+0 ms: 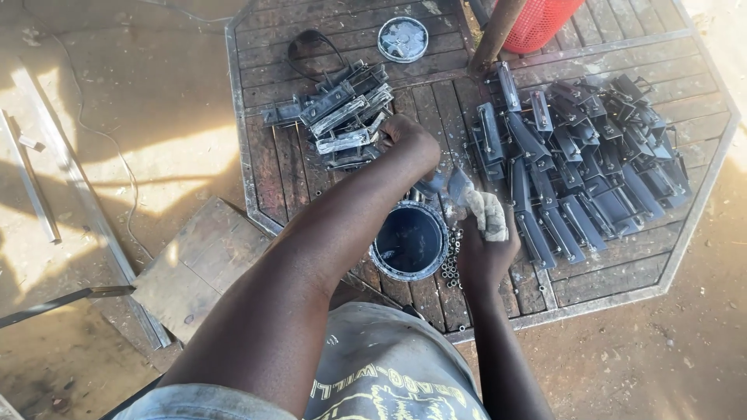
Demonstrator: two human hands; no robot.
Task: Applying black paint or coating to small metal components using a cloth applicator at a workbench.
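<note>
Broadly, an octagonal slatted counter (264,167) carries a big heap of dark metal brackets (583,163) on the right, its far edge lost in glare, and a smaller stack of silvery painted brackets (342,117) on the left, most lying long-axis toward upper right. Nearer, a round paint can (410,241) stands open beside a short row of bolts (450,260). The left hand (408,140) reaches across onto that stack, its grip hidden, while the right hand (484,249) is closed on a cloth-wrapped brush (475,202) above the can, bristles pointing up-left.
</note>
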